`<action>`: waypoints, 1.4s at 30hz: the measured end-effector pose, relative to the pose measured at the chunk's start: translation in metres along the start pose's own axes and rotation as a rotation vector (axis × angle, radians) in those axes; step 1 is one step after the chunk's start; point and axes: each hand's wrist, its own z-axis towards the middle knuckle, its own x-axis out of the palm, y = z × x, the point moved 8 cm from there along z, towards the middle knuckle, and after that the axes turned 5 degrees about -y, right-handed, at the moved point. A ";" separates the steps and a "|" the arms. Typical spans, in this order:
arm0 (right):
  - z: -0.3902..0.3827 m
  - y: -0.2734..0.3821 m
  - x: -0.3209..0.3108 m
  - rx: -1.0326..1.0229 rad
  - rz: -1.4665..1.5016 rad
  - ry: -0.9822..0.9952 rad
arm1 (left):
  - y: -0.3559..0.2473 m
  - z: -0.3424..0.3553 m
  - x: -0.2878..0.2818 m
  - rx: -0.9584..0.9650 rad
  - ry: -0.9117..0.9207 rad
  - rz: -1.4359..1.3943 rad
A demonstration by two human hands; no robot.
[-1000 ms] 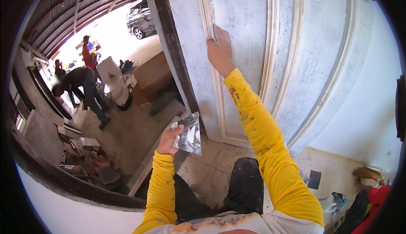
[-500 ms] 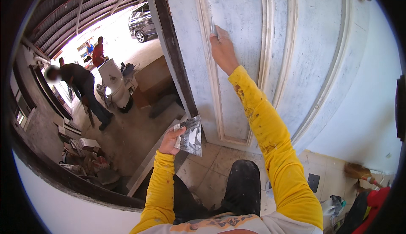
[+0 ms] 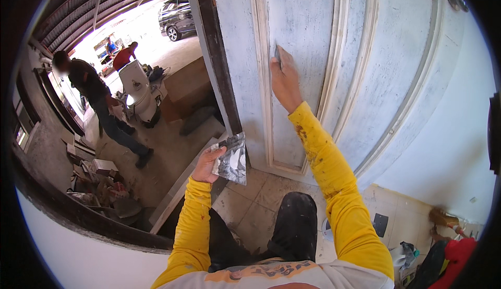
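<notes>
A pale, patchy panelled door [image 3: 305, 15] with raised mouldings stands before me. My right hand [image 3: 286, 86] grips a putty knife [image 3: 284, 58], its blade pointing up and lying at the flat panel just right of the left moulding. I cannot tell if the whole edge touches the wood. Lower left, my left hand [image 3: 206, 166] holds a flat, smeared plate [image 3: 223, 171] by its left side, thumb on top. White putty [image 3: 236, 158] lies on the plate. Both of my sleeves are yellow and stained.
Beyond the dark door frame [image 3: 222, 59] are a white toilet [image 3: 138, 88], a cardboard box [image 3: 189, 83], a heap of debris [image 3: 107, 182] and several people. A person in red [image 3: 459, 255] crouches at lower right, near a plastic jug [image 3: 402, 255] and a broom [image 3: 443, 217].
My right hand and the knife have moved down the panel, and the blade now shows more of its face. The left hand still holds the plate. A dark-clothed person outside has straightened and stepped.
</notes>
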 end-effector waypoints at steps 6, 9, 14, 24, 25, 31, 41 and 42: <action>0.004 0.004 0.030 -0.003 -0.094 -0.025 | -0.006 -0.003 0.013 0.052 0.080 -0.102; -0.025 -0.007 0.022 -0.055 -0.023 0.170 | -0.007 -0.004 0.013 -0.011 -0.022 -0.225; -0.020 -0.011 -0.003 -0.042 -0.045 0.036 | -0.011 -0.003 0.020 0.022 0.007 -0.110; -0.069 0.028 0.006 -0.045 0.171 0.363 | -0.016 -0.003 -0.007 0.318 0.003 0.408; -0.085 0.035 -0.001 -0.170 0.118 0.478 | -0.011 0.003 -0.011 0.384 0.040 0.497; -0.163 0.058 -0.021 -0.766 -0.237 0.830 | 0.022 0.014 -0.009 -0.010 0.011 0.053; -0.212 0.047 0.001 -0.904 -0.259 0.974 | 0.032 0.016 -0.004 -0.110 -0.017 -0.115; -0.214 0.046 -0.001 -0.899 -0.254 0.995 | 0.032 0.017 -0.005 -0.095 -0.030 -0.120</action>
